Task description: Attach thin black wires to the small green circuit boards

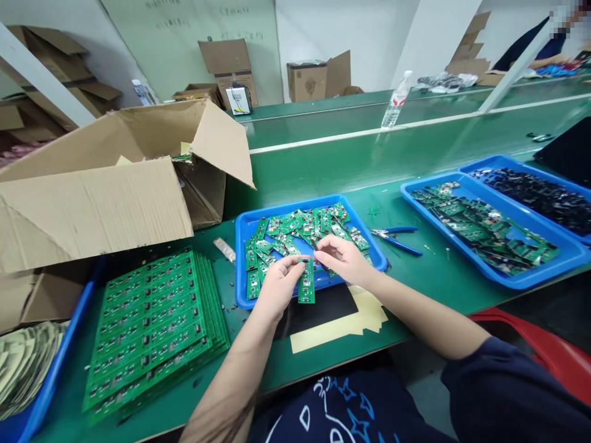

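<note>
Between the thumb and fingers of my left hand (282, 280) is a small green circuit board (306, 288), held near its upper end. My right hand (341, 258) is closed just beside the board's top, with a small dark piece (315, 245) at its fingertips, too small to name. Both hands are over the near edge of a blue tray (240, 252), in which many similar small boards (295, 221) lie loosely heaped. Below the hands are a black sheet (295, 317) and strips of yellowish paper (325, 335) on the bench.
A stack of large green panels (148, 326) stands left, below an open cardboard box (92, 197). Blue-handled pliers (399, 239) lie right of the tray. Beyond are another tray of boards (484, 277) and a tray of black parts (526, 191). A water bottle (396, 101) stands behind.
</note>
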The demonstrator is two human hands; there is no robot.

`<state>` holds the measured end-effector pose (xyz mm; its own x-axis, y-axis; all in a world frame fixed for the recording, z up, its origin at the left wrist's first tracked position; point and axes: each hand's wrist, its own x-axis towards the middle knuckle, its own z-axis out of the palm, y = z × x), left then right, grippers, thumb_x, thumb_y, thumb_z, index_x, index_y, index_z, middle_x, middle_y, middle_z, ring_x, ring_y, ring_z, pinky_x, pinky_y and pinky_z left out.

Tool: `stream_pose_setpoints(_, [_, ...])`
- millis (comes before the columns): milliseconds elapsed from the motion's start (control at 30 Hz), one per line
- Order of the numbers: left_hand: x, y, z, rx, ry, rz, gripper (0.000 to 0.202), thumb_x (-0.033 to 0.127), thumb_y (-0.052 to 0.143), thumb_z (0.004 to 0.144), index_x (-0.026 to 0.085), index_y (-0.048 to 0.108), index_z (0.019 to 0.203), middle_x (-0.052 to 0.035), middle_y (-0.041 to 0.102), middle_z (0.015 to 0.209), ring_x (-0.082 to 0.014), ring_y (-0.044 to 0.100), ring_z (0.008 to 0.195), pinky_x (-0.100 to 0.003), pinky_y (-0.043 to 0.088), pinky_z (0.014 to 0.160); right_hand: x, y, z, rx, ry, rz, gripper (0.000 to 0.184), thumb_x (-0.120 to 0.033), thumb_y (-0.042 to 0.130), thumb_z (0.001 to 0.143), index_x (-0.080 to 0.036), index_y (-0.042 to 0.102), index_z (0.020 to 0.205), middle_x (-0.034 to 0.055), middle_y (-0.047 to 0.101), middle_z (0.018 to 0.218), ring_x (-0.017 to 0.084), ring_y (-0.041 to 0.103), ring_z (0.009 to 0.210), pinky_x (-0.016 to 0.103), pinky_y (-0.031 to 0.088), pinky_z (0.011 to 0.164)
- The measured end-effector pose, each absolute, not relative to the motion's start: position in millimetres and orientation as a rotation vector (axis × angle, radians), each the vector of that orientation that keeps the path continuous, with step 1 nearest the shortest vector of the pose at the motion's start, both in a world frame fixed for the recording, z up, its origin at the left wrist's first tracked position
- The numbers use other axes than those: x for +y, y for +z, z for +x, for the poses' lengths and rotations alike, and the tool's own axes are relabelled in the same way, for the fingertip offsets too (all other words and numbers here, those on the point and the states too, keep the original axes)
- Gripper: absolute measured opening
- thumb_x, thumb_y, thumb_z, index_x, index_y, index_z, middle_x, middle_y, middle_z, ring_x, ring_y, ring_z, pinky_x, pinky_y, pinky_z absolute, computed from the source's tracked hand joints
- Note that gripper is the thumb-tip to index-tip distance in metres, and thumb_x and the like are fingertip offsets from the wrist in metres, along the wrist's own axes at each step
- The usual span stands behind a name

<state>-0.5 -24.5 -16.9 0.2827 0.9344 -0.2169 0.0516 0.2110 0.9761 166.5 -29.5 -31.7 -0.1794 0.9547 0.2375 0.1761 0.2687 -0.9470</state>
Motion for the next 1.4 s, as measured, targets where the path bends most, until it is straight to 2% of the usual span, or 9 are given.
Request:
stream_pose_setpoints(167, [-25, -17, 0, 1.134, 0.809, 1.232, 0.022, 0.027, 0.062, 0.065, 0.014, 0.07, 0.081, -0.0012, 0.065, 0.067, -0.0136, 0.056, 0.068, -0.024, 0.042, 0.065, -31, -29, 172, -2.042, 0.63, -0.98, 0.012, -0.022, 0.049, 0.083, -0.019, 0.05, 0.071, 0.0005, 0.056, 0.065, 0.012, 0.051, 0.059, 0.026, 0.042, 0.059])
stream_pose_setpoints(300, [-26, -17, 1, 1.132, 0.773, 1.274, 0.024, 0.027, 0.06, 0.067, 0.014, 0.07, 0.083, -0.0033, 0.068, 0.073, -0.0159, 0.058, 0.073, -0.026, 0.044, 0.068, -31, -32, 171, -2.166, 0.486, -0.978, 0.016, -0.021, 0.046, 0.083, -0.019, 0.049, 0.067, 0.0007, 0.054, 0.062, 0.012, 0.048, 0.057, 0.026, 0.039, 0.058])
stream_pose_setpoints(600, [-27, -16, 0, 1.164, 0.721, 1.351, 0.028, 0.02, 0.053, 0.07, 0.015, 0.071, 0.09, -0.0032, 0.07, 0.077, -0.0173, 0.06, 0.076, -0.028, 0.045, 0.072, -30, -37, 172, -2.156, 0.5, -0.992, 0.016, -0.016, 0.047, 0.079, -0.019, 0.046, 0.063, -0.0015, 0.05, 0.058, 0.011, 0.044, 0.053, 0.024, 0.036, 0.056])
stream_pose_setpoints(733, [-27, -17, 1, 1.157, 0.707, 1.367, 0.029, 0.02, 0.052, 0.072, 0.015, 0.071, 0.093, -0.0041, 0.071, 0.084, -0.0176, 0.061, 0.078, -0.029, 0.045, 0.076, -29, -39, 173, -2.161, 0.511, -0.995, 0.015, -0.015, 0.047, 0.077, -0.019, 0.046, 0.063, -0.0016, 0.05, 0.058, 0.011, 0.044, 0.053, 0.024, 0.036, 0.056])
stream_pose_setpoints(1033, [-28, -17, 1, 1.123, 0.712, 1.403, 0.027, 0.022, 0.052, 0.073, 0.015, 0.071, 0.091, -0.0039, 0.071, 0.084, -0.0182, 0.062, 0.081, -0.029, 0.046, 0.078, -29, -39, 174, -2.179, 0.478, -0.986, 0.014, -0.012, 0.047, 0.073, -0.019, 0.044, 0.061, -0.0025, 0.047, 0.056, 0.01, 0.042, 0.051, 0.023, 0.036, 0.055])
stream_pose_setpoints(1300, [-28, -15, 1, 1.136, 0.71, 1.476, 0.024, 0.024, 0.052, 0.075, 0.015, 0.071, 0.087, -0.0038, 0.071, 0.081, -0.018, 0.062, 0.078, -0.028, 0.046, 0.074, -30, -40, 175, -2.2, 0.49, -1.002, 0.014, -0.012, 0.046, 0.072, -0.019, 0.043, 0.06, -0.0024, 0.048, 0.056, 0.01, 0.043, 0.051, 0.022, 0.035, 0.054])
stream_pose_setpoints(1400, [-28, -17, 1, 1.135, 0.719, 1.506, 0.025, 0.025, 0.052, 0.075, 0.015, 0.071, 0.088, -0.0028, 0.069, 0.073, -0.0163, 0.059, 0.069, -0.026, 0.045, 0.066, -30, -37, 175, -2.195, 0.482, -1.017, 0.014, -0.012, 0.046, 0.072, -0.019, 0.042, 0.06, -0.0025, 0.048, 0.056, 0.01, 0.042, 0.05, 0.022, 0.035, 0.054])
